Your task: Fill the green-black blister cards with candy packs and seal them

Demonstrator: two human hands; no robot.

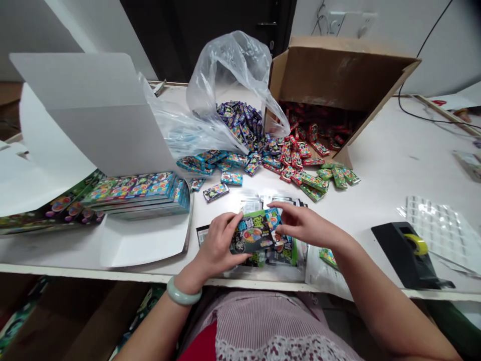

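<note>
**Left grip (218, 240) holds printed pouch (251, 236) on the near side of brown carton (334, 75)**

Thumb and fingers of the person's left hand clasp the black-and-green pouch on the desk (383, 170), in front of the carton and somewhat to its left. Bent around the pouch's right end, the right grip (306, 225) meets a blue piece (273, 220) there; whether it pinches that piece cannot be told. More pouches (287, 256) lie beneath the two hands, partly hidden by them. A pale green bangle (184, 292) circles the left wrist.

Red packets (296, 156) lie inside the carton and spread out before its mouth, with green packets (340, 176) just beside them at its near edge. Left of the carton stands a clear plastic bag (233, 50) over a heap of purple packets (240, 120); blue packets (214, 159) lie nearer the person, also to the carton's left. Well to the carton's left, a white box (146, 243) with its lid raised holds stacked, brightly printed packs (139, 188).

To the carton's right and nearer the person sit a black tape dispenser (394, 250) with a yellow roll (417, 244) and, beside it, a white sheet (436, 220) marked in rows.
</note>
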